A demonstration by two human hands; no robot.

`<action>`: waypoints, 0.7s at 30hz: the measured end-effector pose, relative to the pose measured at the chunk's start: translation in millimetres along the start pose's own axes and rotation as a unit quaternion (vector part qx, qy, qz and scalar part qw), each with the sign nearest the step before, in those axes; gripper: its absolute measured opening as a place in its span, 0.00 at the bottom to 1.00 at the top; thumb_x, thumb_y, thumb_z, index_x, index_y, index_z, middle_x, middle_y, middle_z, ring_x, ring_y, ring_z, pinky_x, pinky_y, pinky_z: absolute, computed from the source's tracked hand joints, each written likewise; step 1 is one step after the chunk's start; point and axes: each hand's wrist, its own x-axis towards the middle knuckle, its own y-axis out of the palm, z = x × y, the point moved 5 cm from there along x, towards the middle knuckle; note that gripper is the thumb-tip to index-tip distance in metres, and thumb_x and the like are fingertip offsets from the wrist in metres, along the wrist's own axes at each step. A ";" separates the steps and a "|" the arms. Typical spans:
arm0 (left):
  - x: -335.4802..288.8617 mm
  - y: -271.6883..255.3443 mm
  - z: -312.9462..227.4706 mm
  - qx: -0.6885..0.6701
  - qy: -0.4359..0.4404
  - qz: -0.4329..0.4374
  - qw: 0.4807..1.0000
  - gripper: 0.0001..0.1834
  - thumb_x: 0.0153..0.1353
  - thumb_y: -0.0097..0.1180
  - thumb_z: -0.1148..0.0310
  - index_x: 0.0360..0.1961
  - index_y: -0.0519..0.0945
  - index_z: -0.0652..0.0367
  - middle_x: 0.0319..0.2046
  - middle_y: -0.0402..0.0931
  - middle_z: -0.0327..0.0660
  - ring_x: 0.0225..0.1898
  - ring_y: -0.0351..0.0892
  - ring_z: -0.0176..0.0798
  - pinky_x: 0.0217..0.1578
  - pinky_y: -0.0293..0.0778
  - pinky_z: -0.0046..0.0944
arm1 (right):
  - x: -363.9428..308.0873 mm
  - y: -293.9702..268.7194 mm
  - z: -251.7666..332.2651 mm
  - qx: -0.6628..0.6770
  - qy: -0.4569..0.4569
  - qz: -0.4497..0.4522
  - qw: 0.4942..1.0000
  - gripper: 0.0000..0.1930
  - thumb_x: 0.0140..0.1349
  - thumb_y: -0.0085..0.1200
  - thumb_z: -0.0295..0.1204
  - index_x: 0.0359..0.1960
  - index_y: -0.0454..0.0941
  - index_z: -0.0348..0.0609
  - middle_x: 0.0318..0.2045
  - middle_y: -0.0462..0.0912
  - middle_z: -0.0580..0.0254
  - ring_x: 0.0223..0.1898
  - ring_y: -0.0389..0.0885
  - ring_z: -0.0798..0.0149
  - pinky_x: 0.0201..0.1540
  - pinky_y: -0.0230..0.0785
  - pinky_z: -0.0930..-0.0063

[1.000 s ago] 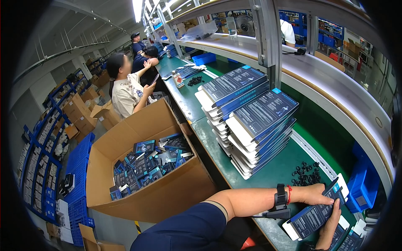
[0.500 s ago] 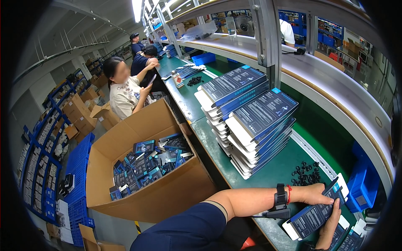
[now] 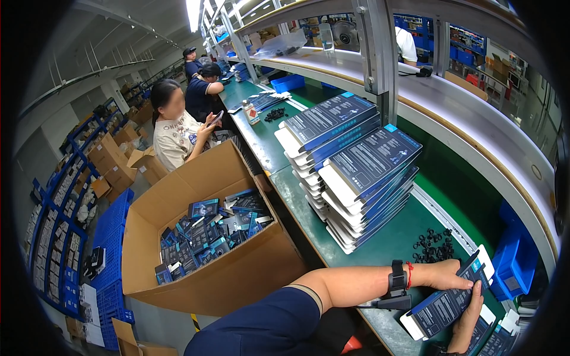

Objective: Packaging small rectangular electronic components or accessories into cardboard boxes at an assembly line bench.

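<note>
My left hand [image 3: 449, 275] grips the far end of a dark blue printed carton [image 3: 438, 313] with white flaps, thumb on its face. Further down the same carton's right edge, my right hand [image 3: 471, 317] is closed on it, thumb near the left one. The carton slants over the green bench top; the fingers under it are hidden. Just beyond my left hand lies a pile of small black ring-like parts [image 3: 432, 245]. More dark blue cartons [image 3: 502, 343] show beside my right hand, partly cut off by the picture's dark rim.
Tall stacks of flat cartons [image 3: 375, 155] stand ahead on the bench [image 3: 301, 209]. At left, a big cardboard box [image 3: 208, 296] holds many small dark boxes. A blue bin [image 3: 515, 261] sits at right under the shelf [image 3: 475, 127]. Beyond the box, a co-worker [image 3: 178, 133] holds a phone.
The co-worker's raised hand has come down to the phone, and the person behind has shifted. My hands and the carton show hardly any movement.
</note>
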 end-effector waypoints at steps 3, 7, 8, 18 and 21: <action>0.1 0.0 1.2 0.001 -0.004 -0.001 1.000 0.23 0.58 0.57 0.57 0.45 0.78 0.68 0.38 0.81 0.49 0.40 0.80 0.40 0.44 0.73 0.37 | 0.0 1.8 0.3 0.001 -0.002 0.011 1.000 0.29 0.62 0.54 0.49 0.47 0.65 0.31 0.40 0.76 0.50 0.37 0.80 0.64 0.39 0.75 0.74; 0.9 -0.4 2.5 0.008 0.000 -0.008 1.000 0.23 0.58 0.57 0.57 0.45 0.78 0.68 0.38 0.81 0.50 0.40 0.80 0.41 0.44 0.73 0.37 | 1.9 -1.0 -1.8 0.000 -0.003 0.003 1.000 0.29 0.61 0.55 0.49 0.47 0.65 0.31 0.40 0.76 0.50 0.37 0.80 0.64 0.39 0.75 0.74; 0.8 -0.4 2.1 0.008 0.000 -0.008 1.000 0.23 0.58 0.57 0.57 0.45 0.78 0.68 0.38 0.81 0.50 0.40 0.80 0.41 0.44 0.73 0.37 | 2.4 -1.7 -2.2 -0.002 -0.002 0.000 1.000 0.29 0.61 0.55 0.49 0.47 0.65 0.31 0.40 0.76 0.50 0.37 0.80 0.64 0.39 0.75 0.74; 0.7 -1.3 2.4 0.019 -0.009 -0.013 1.000 0.23 0.58 0.57 0.57 0.45 0.78 0.67 0.38 0.81 0.50 0.40 0.80 0.42 0.43 0.74 0.38 | 1.8 -0.9 -1.9 -0.004 -0.004 0.004 1.000 0.29 0.62 0.54 0.49 0.47 0.66 0.32 0.39 0.77 0.52 0.37 0.80 0.65 0.39 0.75 0.75; 1.5 -1.0 3.1 0.018 -0.003 -0.011 1.000 0.23 0.58 0.57 0.57 0.45 0.78 0.67 0.38 0.81 0.50 0.40 0.80 0.42 0.44 0.74 0.37 | 1.7 -1.1 -1.8 -0.005 -0.004 0.001 1.000 0.29 0.62 0.54 0.49 0.47 0.66 0.32 0.39 0.77 0.52 0.37 0.80 0.65 0.40 0.74 0.75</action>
